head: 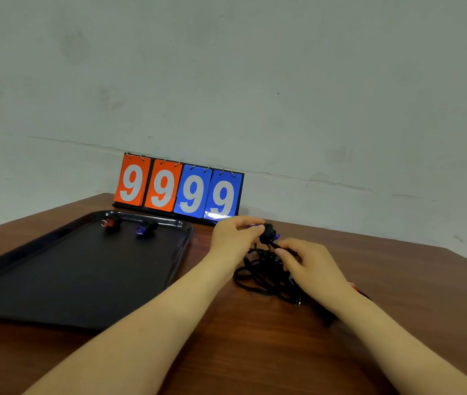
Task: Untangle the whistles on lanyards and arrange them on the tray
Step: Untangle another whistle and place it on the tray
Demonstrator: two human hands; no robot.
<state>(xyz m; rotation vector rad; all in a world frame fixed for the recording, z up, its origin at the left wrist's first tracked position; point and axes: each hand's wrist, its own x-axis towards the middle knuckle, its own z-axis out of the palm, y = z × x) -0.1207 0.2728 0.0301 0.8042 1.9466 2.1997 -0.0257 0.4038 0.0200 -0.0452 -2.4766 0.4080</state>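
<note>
Two whistles are already laid at the far end of a black tray [55,280], which occupies the left part of a brown wooden table [255,352]. Behind the tray, against the pale wall [226,67], a flip scoreboard [179,189] is stood upright, with 99 shown on orange cards and 99 on blue cards. To the right of the tray, a tangle of black lanyards [263,276] is heaped on the table top, with its loops spilled toward the near edge. The right hand [312,266] is rested over the right side of this heap, its fingers curled and a cord pinched between thumb and forefinger. The left hand [233,235] is raised just above the heap, and a black whistle [268,232] with a purple clip is pinched at its fingertips; a cord is seen running from this whistle down into the tangle. On the tray, the red whistle [111,222] is placed to the left and the purple whistle [145,229] just to its right, the two kept apart; their cords cannot be made out against the dark tray.
</note>
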